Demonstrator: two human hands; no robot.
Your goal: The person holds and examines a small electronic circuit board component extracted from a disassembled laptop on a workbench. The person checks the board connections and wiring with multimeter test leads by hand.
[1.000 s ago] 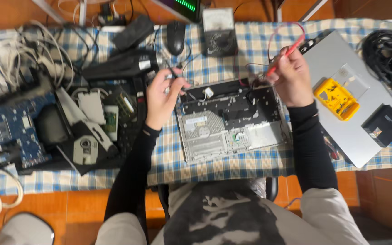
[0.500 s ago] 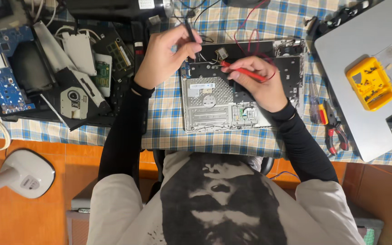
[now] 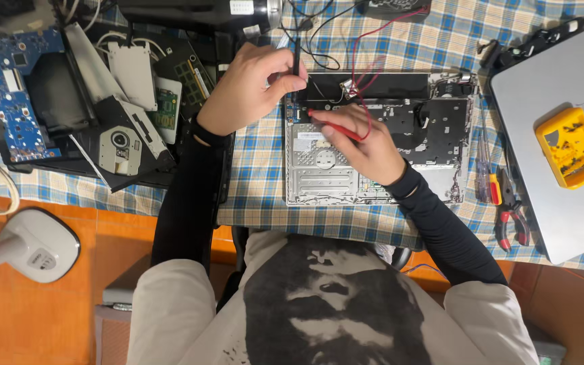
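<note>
Left hand closed around a black probe, pinched between thumb and fingers, held roughly upright with its tip down at the top left corner of the opened laptop base. Right hand closed on a red probe, lying nearly flat across the fingers, tip pointing left toward the same corner, just beside the black one. Red wire looping up from the right hand over the checked tablecloth toward the top edge. Laptop base flat in the middle of the table, insides up, silver plate at lower left, black part at right, partly covered by the right hand.

Left of the left forearm: disc drive with round hub, green memory stick, white flat drive, blue circuit board at far left, all piled close together. Right of the base: screwdriver and red-handled pliers lying side by side, touching or nearly so. Grey closed laptop at far right with a yellow tray resting on it. White lamp base on the orange floor at lower left, well apart from the hands. Both forearms in black sleeves.
</note>
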